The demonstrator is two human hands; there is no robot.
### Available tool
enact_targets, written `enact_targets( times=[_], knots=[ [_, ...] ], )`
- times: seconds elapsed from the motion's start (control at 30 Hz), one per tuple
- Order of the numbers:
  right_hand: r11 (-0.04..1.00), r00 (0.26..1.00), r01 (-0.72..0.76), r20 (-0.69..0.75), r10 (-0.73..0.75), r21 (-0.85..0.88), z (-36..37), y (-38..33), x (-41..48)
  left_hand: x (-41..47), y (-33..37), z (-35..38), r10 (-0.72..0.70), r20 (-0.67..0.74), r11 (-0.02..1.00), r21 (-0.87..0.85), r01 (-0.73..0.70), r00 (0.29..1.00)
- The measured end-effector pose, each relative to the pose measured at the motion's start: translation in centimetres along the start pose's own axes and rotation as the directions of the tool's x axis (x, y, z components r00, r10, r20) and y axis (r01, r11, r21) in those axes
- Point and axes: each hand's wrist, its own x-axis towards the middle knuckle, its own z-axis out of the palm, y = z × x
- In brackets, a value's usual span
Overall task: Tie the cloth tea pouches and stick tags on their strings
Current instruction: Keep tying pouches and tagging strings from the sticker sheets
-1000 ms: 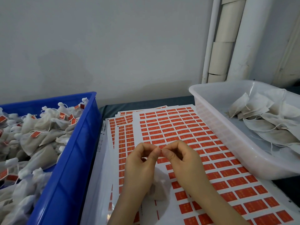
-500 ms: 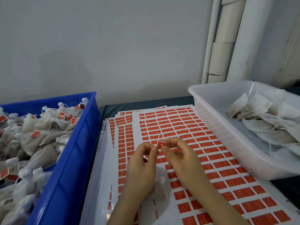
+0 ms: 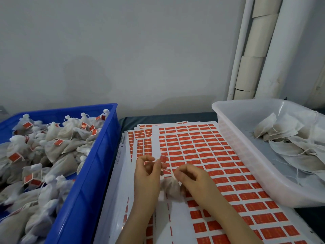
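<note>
Between the wrists, low over the sticker sheets (image 3: 202,148), a filled pouch (image 3: 171,189) rests with its neck gripped by the curled fingers of the right hand (image 3: 193,178), likely to steady it. The left hand (image 3: 146,175) pinches the red tag (image 3: 163,158) just above, and the string (image 3: 168,171) stretches between them, probably a check that the tag holds. Sheets lie centrally so fresh tags are within reach. Farther out, the blue crate (image 3: 98,155) on the left takes tagged pouches (image 3: 58,143), and the clear tub (image 3: 246,155) on the right feeds untied pouches (image 3: 290,147). Half a second earlier both hands met fingertip to fingertip on the tag. Now they have parted, and the right has dropped to the pouch.
</note>
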Motion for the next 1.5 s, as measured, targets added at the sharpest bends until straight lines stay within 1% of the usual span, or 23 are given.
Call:
enact_targets(
  times=[0.07, 0.17, 0.23, 0.3, 0.33, 0.4, 0.47, 0.57, 0.67, 0.77, 0.87, 0.9, 0.93, 1.0, 1.03, 1.17, 1.2, 1.27, 1.3, 1.33, 1.37, 1.43, 1.5],
  knots=[
    [0.998, 0.998, -0.003, -0.054, 0.006, 0.056, -0.1, 0.1, 0.0, -0.2, 0.2, -0.4, -0.035, -0.002, 0.995, 0.088, 0.035, 0.999],
    [0.996, 0.995, -0.013, -0.093, 0.022, 0.091, -0.2, 0.1, 0.1, -1.3, 0.6, -0.7, 0.001, 0.104, 0.953, 0.301, -0.033, 0.995],
    [0.989, 0.995, -0.02, -0.099, 0.035, 0.15, -0.2, 0.0, 0.1, -2.2, 0.9, -1.1, 0.006, 0.206, 0.87, 0.482, -0.106, 0.979],
    [0.972, 0.994, -0.043, -0.084, 0.064, 0.231, -0.3, 0.0, 0.0, -2.6, 1.6, -1.4, -0.02, 0.254, 0.783, 0.605, -0.142, 0.967],
    [0.963, 0.994, -0.06, -0.072, 0.081, 0.264, -0.3, 0.0, -0.1, -2.7, 2.1, -1.5, -0.04, 0.263, 0.771, 0.622, -0.138, 0.964],
    [0.94, 0.991, -0.098, -0.052, 0.121, 0.326, -0.4, 0.0, -0.2, -2.8, 3.0, -1.6, -0.092, 0.273, 0.792, 0.603, -0.096, 0.958],
    [0.903, 0.984, -0.139, -0.045, 0.172, 0.407, -0.5, 0.1, -0.1, -2.9, 3.9, -1.5, -0.1, 0.291, 0.798, 0.594, -0.098, 0.951],
    [0.82, 0.969, -0.189, -0.033, 0.245, 0.54, -0.5, 0.2, 0.2, -3.1, 5.3, -1.1, -0.083, 0.297, 0.766, 0.629, -0.13, 0.951],
    [0.73, 0.953, -0.248, 0.027, 0.301, 0.637, -0.7, 0.0, 0.5, -2.8, 7.5, -0.1, -0.052, 0.273, 0.682, 0.713, -0.165, 0.961],
    [0.674, 0.94, -0.27, 0.036, 0.34, 0.688, -0.8, -0.1, 0.5, -1.1, 11.0, 0.0, 0.055, 0.217, 0.633, 0.747, -0.202, 0.975],
    [0.705, 0.952, -0.244, 0.028, 0.303, 0.666, -0.7, 0.4, 0.3, 1.2, 14.4, -1.7, 0.218, 0.073, 0.63, 0.751, -0.198, 0.973],
    [0.724, 0.959, -0.23, 0.025, 0.283, 0.651, -0.7, 0.5, 0.2, 2.0, 15.1, -2.4, 0.247, 0.038, 0.616, 0.766, -0.187, 0.968],
    [0.743, 0.964, -0.217, 0.02, 0.265, 0.634, -0.7, 0.6, 0.1, 2.8, 15.9, -3.1, 0.239, 0.023, 0.579, 0.799, -0.162, 0.971],
    [0.775, 0.972, -0.196, 0.012, 0.237, 0.6, -0.6, 0.7, -0.1, 4.8, 16.6, -4.7, 0.165, 0.036, 0.452, 0.886, -0.108, 0.986],
    [0.79, 0.974, -0.188, 0.011, 0.225, 0.583, -0.6, 0.8, -0.1, 5.9, 16.4, -5.9, 0.13, 0.027, 0.405, 0.911, -0.077, 0.991],
    [0.829, 0.98, -0.175, 0.009, 0.201, 0.531, -0.5, 1.2, -0.1, 8.3, 13.9, -11.1, 0.036, -0.078, 0.242, 0.968, 0.067, 0.996],
    [0.835, 0.979, -0.178, 0.011, 0.201, 0.522, -0.5, 1.2, 0.0, 8.4, 12.8, -12.1, 0.008, -0.083, 0.187, 0.979, 0.08, 0.997],
    [0.842, 0.978, -0.187, 0.014, 0.209, 0.507, -0.4, 1.2, 0.1, 8.0, 10.8, -13.1, -0.102, -0.087, 0.041, 0.995, 0.092, 0.991],
    [0.844, 0.977, -0.191, 0.014, 0.212, 0.501, -0.4, 1.2, 0.2, 7.8, 9.8, -13.5, -0.159, -0.091, 0.023, 0.995, 0.095, 0.983],
    [0.85, 0.977, -0.191, 0.011, 0.212, 0.492, -0.4, 1.1, 0.2, 7.9, 9.0, -13.7, -0.211, -0.082, 0.034, 0.995, 0.091, 0.974],
    [0.862, 0.978, -0.186, 0.006, 0.208, 0.471, -0.3, 1.1, 0.2, 7.9, 8.6, -13.8, -0.246, -0.08, 0.069, 0.993, 0.099, 0.966],
    [0.896, 0.982, -0.17, -0.007, 0.189, 0.409, -0.3, 1.1, 0.1, 7.7, 8.7, -13.8, -0.245, -0.105, 0.122, 0.983, 0.138, 0.964],
    [0.916, 0.984, -0.157, -0.015, 0.175, 0.369, -0.2, 1.0, 0.1, 7.4, 9.2, -13.6, -0.174, -0.118, 0.154, 0.977, 0.145, 0.978]
  ],
)
